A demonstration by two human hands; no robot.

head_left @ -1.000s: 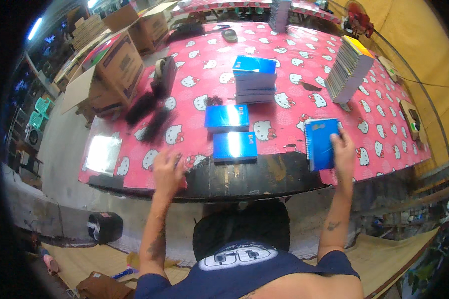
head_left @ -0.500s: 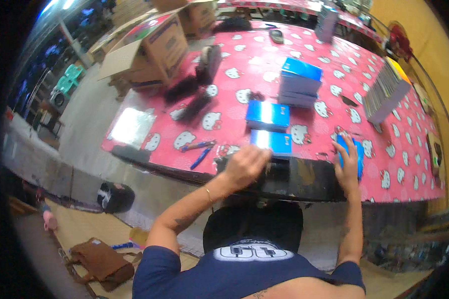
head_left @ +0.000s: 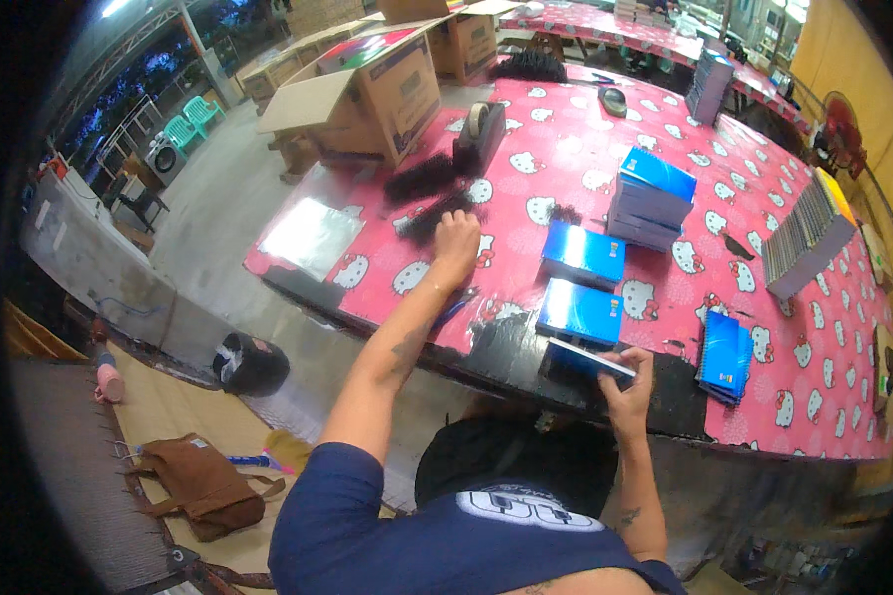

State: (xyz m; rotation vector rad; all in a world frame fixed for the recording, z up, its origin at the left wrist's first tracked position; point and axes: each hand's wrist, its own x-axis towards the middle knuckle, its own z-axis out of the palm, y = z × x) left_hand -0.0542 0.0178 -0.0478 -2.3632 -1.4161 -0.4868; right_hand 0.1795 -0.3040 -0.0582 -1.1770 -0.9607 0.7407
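Observation:
My right hand (head_left: 629, 385) grips a thin notebook (head_left: 590, 361) at the table's front edge, tilted so that its pale page edges show. Just behind it lies a stack of blue notebooks (head_left: 579, 311), with another blue stack (head_left: 582, 255) beyond. My left hand (head_left: 457, 244) reaches up and left with curled fingers, touching the end of a black bristly bundle (head_left: 425, 222); what is pinched in them is hidden. A second black bundle (head_left: 422, 179) lies beside it. To the right of my right hand rests a small pile of spiral-bound blue notebooks (head_left: 724, 354).
A taller blue-topped stack (head_left: 651, 193) stands farther back; a long row of notebooks (head_left: 810, 238) is at the right. A tape dispenser (head_left: 479, 139) and open cardboard box (head_left: 387, 104) sit far left. Pens (head_left: 453, 309) lie by my left forearm, near a shiny sheet (head_left: 313, 241).
My left hand has gone from the nearest blue stack to the black bundle. My right hand has left the right-hand blue pile and now holds a notebook nearer the middle. The view has shifted.

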